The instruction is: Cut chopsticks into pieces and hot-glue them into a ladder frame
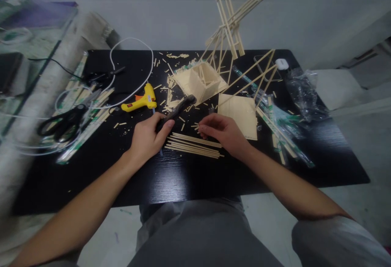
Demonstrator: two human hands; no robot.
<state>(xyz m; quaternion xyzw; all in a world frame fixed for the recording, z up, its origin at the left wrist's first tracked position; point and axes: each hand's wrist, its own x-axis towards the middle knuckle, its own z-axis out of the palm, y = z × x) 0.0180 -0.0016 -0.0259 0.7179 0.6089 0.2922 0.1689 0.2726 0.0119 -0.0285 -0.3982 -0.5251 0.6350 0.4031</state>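
My left hand [148, 134] is closed round a long dark tool [180, 109], which points up and to the right; its exact kind is too blurred to tell. Curled in a pinch, my right hand [224, 130] is just right of it. Short wooden bits [195, 127] show at its fingertips, but whether they are held or lie on the table I cannot tell. Below and between both hands lies a row of thin wooden sticks [194, 146]. A square wooden board [240, 116] is partly behind my right hand.
A yellow glue gun [139, 100] and black-handled scissors [62, 124] lie on the left. Behind stands a windmill-like stick model [229, 18] with a box base [203, 83]. Stick offcuts litter the black table [171, 183]. Plastic-wrapped sticks [281, 136] and crumpled plastic [305, 93] are at right.
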